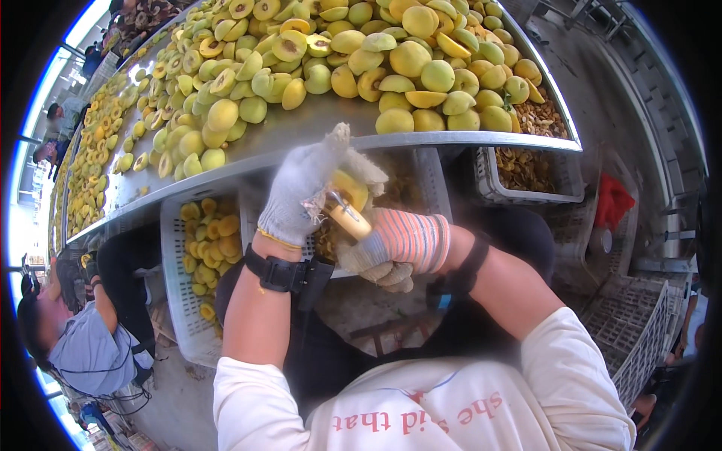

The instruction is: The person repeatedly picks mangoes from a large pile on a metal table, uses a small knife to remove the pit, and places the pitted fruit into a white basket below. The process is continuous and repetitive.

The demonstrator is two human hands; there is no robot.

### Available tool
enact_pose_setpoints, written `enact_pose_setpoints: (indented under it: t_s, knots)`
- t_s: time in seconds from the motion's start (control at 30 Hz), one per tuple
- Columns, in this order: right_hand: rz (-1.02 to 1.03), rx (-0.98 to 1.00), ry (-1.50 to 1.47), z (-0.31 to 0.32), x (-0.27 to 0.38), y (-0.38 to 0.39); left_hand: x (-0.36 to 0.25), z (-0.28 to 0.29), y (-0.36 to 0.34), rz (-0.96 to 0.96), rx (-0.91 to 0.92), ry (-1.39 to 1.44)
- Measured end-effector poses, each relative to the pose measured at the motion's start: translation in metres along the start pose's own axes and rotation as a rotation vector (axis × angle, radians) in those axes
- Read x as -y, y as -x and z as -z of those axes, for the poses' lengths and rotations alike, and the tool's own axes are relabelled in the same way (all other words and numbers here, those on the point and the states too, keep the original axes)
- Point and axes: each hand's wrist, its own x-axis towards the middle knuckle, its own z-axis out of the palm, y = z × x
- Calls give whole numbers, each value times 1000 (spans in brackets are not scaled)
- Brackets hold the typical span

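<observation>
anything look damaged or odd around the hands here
The left hand's grey glove is frayed, with loose threads by the yellow fruit half it holds. The right hand holds a pale-handled tool against the fruit. Nothing else stands out.

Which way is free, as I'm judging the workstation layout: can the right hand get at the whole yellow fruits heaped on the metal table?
Probably yes: the heaped fruits lie uncovered just beyond the table edge, but the right hand grips a knife.
</observation>
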Motion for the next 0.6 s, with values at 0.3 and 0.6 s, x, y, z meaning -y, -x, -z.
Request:
enact_pose_setpoints:
  t_s: [0.3,0.6]
  knots:
    - [86,-167,80,1,14,40,22,17,-7,47,-101,399]
    - [180,-554,187,3,17,77,-37,50,55,-234,-609,-436]
